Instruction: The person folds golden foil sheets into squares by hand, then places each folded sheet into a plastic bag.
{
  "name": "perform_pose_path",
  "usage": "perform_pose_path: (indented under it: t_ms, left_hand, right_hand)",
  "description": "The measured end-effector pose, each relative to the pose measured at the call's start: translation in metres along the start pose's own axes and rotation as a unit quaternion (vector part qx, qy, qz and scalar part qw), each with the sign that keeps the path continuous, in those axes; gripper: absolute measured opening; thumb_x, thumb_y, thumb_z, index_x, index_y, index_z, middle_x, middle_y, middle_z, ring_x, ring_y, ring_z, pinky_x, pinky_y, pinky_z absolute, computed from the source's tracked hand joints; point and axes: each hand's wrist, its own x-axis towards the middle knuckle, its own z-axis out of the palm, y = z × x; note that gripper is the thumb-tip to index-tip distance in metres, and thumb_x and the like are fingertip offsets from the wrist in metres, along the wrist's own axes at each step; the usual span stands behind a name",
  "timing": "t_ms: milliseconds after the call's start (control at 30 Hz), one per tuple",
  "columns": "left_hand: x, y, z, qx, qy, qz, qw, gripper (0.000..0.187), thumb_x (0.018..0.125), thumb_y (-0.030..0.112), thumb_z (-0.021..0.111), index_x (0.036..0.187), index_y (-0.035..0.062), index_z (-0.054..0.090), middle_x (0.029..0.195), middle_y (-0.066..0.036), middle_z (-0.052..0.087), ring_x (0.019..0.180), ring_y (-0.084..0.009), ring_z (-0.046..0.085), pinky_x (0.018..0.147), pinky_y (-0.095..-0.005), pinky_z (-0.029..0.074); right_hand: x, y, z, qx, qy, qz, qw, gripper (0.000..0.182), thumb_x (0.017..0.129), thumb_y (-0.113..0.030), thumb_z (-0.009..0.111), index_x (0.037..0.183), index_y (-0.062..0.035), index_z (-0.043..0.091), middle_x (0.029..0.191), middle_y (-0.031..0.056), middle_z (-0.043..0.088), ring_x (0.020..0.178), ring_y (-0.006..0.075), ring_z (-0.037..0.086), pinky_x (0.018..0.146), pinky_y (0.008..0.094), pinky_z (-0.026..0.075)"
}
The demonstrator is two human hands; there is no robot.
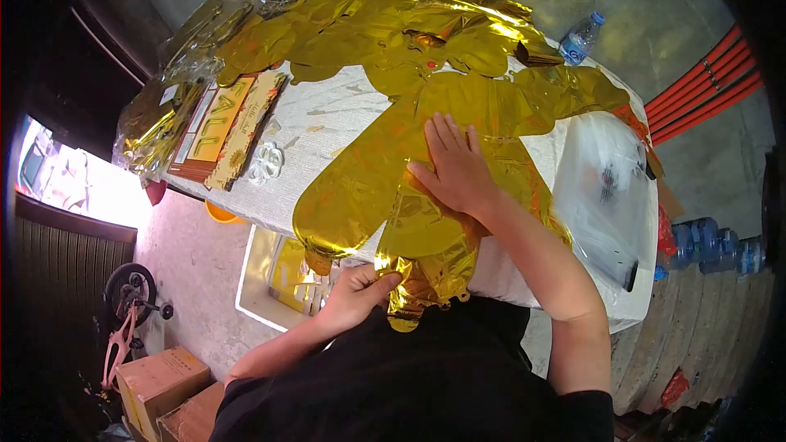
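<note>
Flat gold foil balloons point(385, 164) lie spread over a white-covered table point(327, 119). My right hand point(454, 168) rests flat, fingers together, on top of the stack near the table's front edge. My left hand point(354, 293) is below the table edge and pinches the hanging lower end of a gold foil balloon point(422, 274) between thumb and fingers. More gold foil balloons point(393, 33) are heaped at the far side of the table.
Packaged gold balloon sets point(164, 115) and printed cards point(225, 127) lie at the table's left end. A clear plastic bag point(606, 196) lies at the right, a water bottle point(580, 38) at the far right corner. Cardboard boxes point(160, 381) and a white box point(266, 278) stand on the floor.
</note>
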Motion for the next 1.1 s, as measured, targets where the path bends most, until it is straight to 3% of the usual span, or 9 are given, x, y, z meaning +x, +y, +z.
perform_pose_path:
  t_ms: [1100]
  left_hand:
    - [-0.002, -0.005, -0.003, 0.004, 0.015, -0.003, 1.0, 0.026, 0.096, 0.019, 0.056, 0.078, 0.0014, 0.062, 0.063, 0.004, 0.057, 0.056, -0.0024, 0.044, 0.051, -0.022, 0.035]
  right_hand:
    - [0.003, -0.003, 0.0, 0.003, 0.001, 0.012, 1.0, 0.074, 0.092, -0.05, 0.046, 0.141, 0.0029, 0.028, 0.149, 0.02, 0.027, 0.141, 0.0331, 0.021, 0.112, 0.0534, 0.013]
